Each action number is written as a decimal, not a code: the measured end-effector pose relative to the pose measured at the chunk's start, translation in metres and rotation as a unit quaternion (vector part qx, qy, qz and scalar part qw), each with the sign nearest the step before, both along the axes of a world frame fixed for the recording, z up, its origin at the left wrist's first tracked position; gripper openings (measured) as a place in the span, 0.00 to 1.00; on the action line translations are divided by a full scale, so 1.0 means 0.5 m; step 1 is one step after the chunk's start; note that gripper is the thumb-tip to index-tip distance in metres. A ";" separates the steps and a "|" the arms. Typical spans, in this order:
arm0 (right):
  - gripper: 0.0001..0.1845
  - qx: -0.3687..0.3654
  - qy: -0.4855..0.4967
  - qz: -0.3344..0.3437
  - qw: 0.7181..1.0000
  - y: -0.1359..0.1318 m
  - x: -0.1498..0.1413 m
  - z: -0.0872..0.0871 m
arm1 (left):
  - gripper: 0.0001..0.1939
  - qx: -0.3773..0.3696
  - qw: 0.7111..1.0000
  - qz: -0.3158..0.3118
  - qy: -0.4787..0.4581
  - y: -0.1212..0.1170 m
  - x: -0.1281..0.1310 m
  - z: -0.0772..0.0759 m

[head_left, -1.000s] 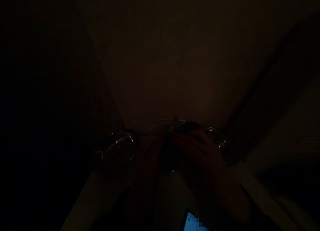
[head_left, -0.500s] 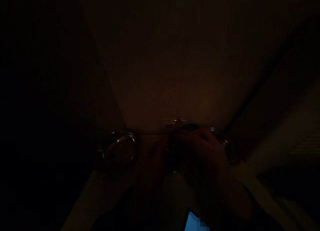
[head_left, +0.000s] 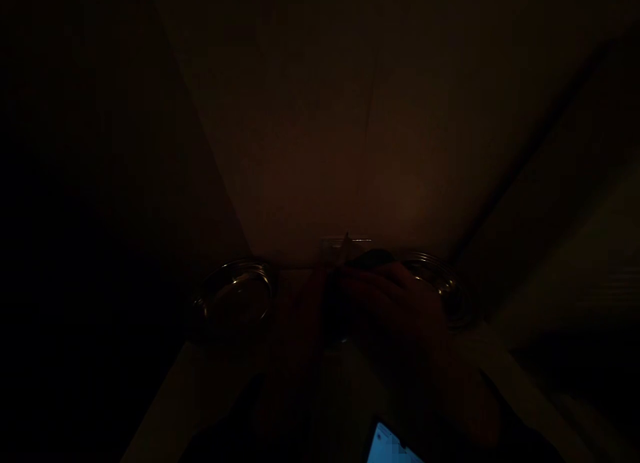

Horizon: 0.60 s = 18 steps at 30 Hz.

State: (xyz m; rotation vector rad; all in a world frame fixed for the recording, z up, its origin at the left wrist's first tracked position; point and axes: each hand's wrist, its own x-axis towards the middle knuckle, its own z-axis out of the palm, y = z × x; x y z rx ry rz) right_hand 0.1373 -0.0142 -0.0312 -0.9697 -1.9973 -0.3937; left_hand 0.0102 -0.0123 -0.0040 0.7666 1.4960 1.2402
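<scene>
The scene is very dark. A dark object (head_left: 336,309) with a faint glint at its lower end lies between my two hands; its kind cannot be made out. My right hand (head_left: 395,293) reaches over it from the right, fingers bent and pressed together against its upper part. On the other side, my left hand (head_left: 303,313) is beside the object, its fingers lost in shadow. A thin pointed tip (head_left: 347,239) sticks up just beyond the hands. Another dark rounded shape (head_left: 377,255) shows behind my right fingers.
A shiny round metal bowl (head_left: 270,293) stands to the left, and a similar bowl (head_left: 453,289) to the right, partly behind my right hand. A lit phone (head_left: 387,446) lies at the bottom edge. Behind rises a wall (head_left: 310,169) with a socket-like plate (head_left: 330,241).
My right hand and the pointed tip have shifted slightly left. The glints on the dark object have dimmed, and more of the phone's screen detail shows.
</scene>
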 end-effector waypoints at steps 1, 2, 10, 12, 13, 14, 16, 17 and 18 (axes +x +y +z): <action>0.12 -0.005 0.013 -0.011 1.000 0.005 0.005 0.001 | 0.19 0.001 1.000 -0.003 0.012 -0.002 0.002 0.002; 0.12 -0.011 0.025 -0.024 0.999 0.010 0.010 0.003 | 0.19 0.001 1.000 -0.006 0.025 -0.004 0.005 0.004; 0.13 -0.013 -0.015 0.013 1.000 -0.004 -0.006 -0.001 | 0.15 0.034 0.999 -0.008 -0.002 0.001 -0.009 0.000; 0.13 -0.014 -0.020 0.023 0.999 -0.007 -0.011 -0.004 | 0.15 0.048 0.999 -0.021 -0.005 0.002 -0.016 0.000; 0.13 -0.017 -0.015 0.022 1.000 -0.007 -0.012 -0.005 | 0.16 0.057 0.998 -0.030 -0.003 0.002 -0.019 0.000; 0.13 -0.019 -0.004 0.015 1.000 -0.004 -0.011 -0.005 | 0.16 0.065 0.997 -0.037 0.001 0.001 -0.020 0.000; 0.13 -0.028 0.023 -0.007 0.999 0.004 -0.007 -0.005 | 0.17 0.067 0.997 -0.045 0.009 -0.001 -0.020 0.000; 0.13 -0.034 0.034 -0.017 0.999 0.008 -0.004 -0.006 | 0.17 0.062 0.997 -0.042 0.015 -0.001 -0.020 -0.001; 0.14 -0.039 0.040 -0.025 0.998 0.012 -0.002 -0.006 | 0.16 0.055 0.998 -0.037 0.020 -0.001 -0.019 -0.002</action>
